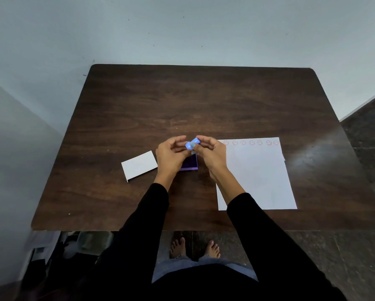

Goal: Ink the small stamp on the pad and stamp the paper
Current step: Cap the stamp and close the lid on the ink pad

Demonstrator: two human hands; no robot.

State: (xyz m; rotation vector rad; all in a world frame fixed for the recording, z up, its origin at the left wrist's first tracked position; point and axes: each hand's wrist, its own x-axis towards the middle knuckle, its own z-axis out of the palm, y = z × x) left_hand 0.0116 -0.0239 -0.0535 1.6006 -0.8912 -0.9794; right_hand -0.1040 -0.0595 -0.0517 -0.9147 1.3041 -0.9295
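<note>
A small blue stamp is held between both hands just above the table's middle. My left hand pinches its left end and my right hand grips its right end. Under the hands lies a purple ink pad, mostly hidden by my left hand. The white paper lies to the right, with a row of several red smiley prints along its top edge.
A white lid or card rests left of the ink pad. The dark wooden table stands against a pale wall. My bare feet show on the stone floor below the near edge.
</note>
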